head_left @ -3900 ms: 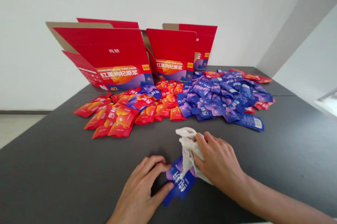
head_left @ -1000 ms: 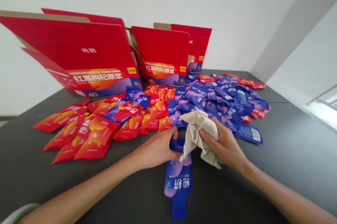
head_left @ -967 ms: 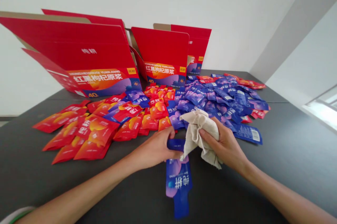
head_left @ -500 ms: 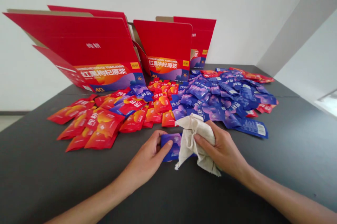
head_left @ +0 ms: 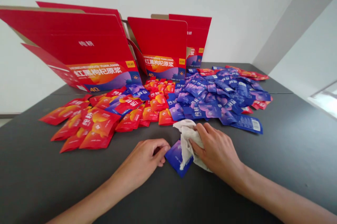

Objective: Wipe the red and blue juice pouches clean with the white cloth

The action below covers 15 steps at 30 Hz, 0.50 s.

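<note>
A blue-purple pouch (head_left: 176,157) lies slantwise between my hands, its right part hidden under a cloth. My left hand (head_left: 149,154) is closed at the pouch's left corner, thumb and fingertips pinching that edge. My right hand (head_left: 217,147) grips the crumpled off-white cloth (head_left: 188,140), which rests over the pouch. Just beyond lies a heap of blue-purple pouches (head_left: 207,94), and to its left are red-orange pouches (head_left: 98,124), overlapping one another.
Red printed cartons stand open at the back: a large one (head_left: 86,38) on the left, a smaller one (head_left: 163,41) in the middle, another (head_left: 198,34) behind it. The dark table (head_left: 147,196) meets a white wall (head_left: 231,13).
The pouch has turned and tilted to a slant between the hands. My right hand has moved the cloth slightly across it; my left hand now pinches a corner. The view has shifted a little.
</note>
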### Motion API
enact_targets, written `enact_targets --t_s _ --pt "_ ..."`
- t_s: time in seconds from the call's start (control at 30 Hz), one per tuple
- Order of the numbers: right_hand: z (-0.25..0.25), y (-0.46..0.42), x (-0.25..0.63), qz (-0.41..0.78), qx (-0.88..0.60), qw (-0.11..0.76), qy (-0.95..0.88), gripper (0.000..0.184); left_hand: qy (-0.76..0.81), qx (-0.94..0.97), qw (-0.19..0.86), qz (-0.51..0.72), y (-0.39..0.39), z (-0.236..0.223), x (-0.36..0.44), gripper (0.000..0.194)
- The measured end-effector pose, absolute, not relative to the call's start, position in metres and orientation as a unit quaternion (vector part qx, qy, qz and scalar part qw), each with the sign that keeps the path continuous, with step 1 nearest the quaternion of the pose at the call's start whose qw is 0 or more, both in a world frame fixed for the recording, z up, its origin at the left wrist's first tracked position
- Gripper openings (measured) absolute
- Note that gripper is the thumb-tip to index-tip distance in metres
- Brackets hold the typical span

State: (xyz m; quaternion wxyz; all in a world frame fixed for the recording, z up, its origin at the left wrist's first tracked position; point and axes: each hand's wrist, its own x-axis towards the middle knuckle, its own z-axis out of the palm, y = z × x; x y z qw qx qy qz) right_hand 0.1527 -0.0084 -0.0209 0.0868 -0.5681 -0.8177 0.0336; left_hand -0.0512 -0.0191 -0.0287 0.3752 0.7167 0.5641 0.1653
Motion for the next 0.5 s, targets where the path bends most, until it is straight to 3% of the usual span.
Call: enact_targets --t_s 0.2,0.4,0.5 --pt "-0.023 -0.024 0.140 0.100 -0.494 0.102 -0.858 0.026 0.579 0.742 0.301 0.158 -0.027 -0.030 -0.045 0.015" --pt "-0.022 -0.005 0.161 0.021 -0.552 0.081 -0.830 0.028 0.593 0.742 0.279 0.144 -0.032 -0.028 -0.038 0.014" --pt "-0.021 -0.007 0.161 0.037 -0.533 0.076 -0.842 0.029 0.598 0.734 0.285 0.150 -0.030 -0.031 -0.038 0.013"
